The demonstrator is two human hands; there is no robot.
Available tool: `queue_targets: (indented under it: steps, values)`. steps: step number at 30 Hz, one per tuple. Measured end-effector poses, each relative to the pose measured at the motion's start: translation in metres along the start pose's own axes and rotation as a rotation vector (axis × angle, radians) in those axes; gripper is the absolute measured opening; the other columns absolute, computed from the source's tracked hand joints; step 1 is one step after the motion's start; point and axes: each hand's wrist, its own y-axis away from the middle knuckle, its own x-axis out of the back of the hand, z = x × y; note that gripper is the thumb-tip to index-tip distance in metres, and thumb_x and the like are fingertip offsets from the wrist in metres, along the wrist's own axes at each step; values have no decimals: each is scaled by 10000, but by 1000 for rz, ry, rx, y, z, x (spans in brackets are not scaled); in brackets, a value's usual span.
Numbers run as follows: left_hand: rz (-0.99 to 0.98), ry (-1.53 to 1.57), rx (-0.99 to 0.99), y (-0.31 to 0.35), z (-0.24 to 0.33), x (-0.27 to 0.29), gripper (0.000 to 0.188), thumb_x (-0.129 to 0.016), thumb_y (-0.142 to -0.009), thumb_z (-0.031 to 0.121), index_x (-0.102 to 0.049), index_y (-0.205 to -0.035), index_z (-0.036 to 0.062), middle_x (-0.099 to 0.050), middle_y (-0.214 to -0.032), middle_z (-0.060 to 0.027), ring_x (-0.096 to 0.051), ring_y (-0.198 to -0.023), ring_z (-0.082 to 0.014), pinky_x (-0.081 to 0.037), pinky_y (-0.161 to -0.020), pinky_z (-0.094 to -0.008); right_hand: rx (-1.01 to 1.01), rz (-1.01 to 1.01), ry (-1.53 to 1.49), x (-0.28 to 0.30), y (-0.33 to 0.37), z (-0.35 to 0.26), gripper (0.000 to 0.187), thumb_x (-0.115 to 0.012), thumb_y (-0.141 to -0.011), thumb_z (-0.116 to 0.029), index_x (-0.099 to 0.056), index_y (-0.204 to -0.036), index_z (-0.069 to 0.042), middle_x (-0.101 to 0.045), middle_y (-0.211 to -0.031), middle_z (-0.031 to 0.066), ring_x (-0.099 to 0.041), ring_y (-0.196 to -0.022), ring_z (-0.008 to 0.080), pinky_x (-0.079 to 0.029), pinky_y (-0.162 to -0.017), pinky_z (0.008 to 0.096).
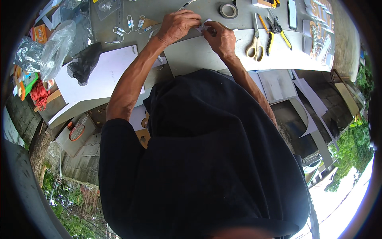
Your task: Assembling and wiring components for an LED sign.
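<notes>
My left hand (180, 26) and my right hand (221, 39) meet over the table's far middle, fingertips close together. Between them is a small white piece (203, 25), mostly covered by the fingers, so its kind cannot be made out. The fingers of both hands are closed in a pinch on it. A thin wire (186, 4) runs beyond my left hand. To the left lie several small white modules (130, 24) joined by thin white wires. A roll of dark tape (229, 10) sits just beyond my right hand.
Right of my hands lie scissors (255, 47), yellow-handled wire strippers (277, 30) and a phone-like slab (292, 14) on white sheet (310, 59). Clear plastic bags (58, 49), black mesh (85, 63) and red cord (38, 95) crowd the left side. Cut-out letter pieces (320, 34) stand far right.
</notes>
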Motion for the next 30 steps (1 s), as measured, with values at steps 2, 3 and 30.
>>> queue_targets:
  steps: [2,3,30]
  values:
    - [-1,6,7,0,1,0,151,-714,-784,80,-766,-920,119,-730,-1036,39,-688,-957,-188,-572,-818,-325,41,16,28,-2,0,0,248,-748,-824,-240,-735,-1048,-135,-726,-873,47,-720,-760,265,-564,-687,395]
    - [11,1,18,1,2,-1,149,-711,-786,86,-765,-921,118,-730,-1035,38,-686,-958,-189,-572,-817,-325,77,33,58,-3,-1,0,253,-746,-829,-239,-733,-1061,-139,-717,-865,49,-716,-748,269,-560,-674,396]
    - [-66,142,143,-6,-1,-1,360,-810,-730,67,-742,-1079,125,-702,-1056,-19,-628,-1027,-229,-519,-954,-370,265,87,-3,-3,-13,11,85,-733,-815,-149,-696,-868,-93,-666,-811,85,-678,-693,328,-546,-619,425]
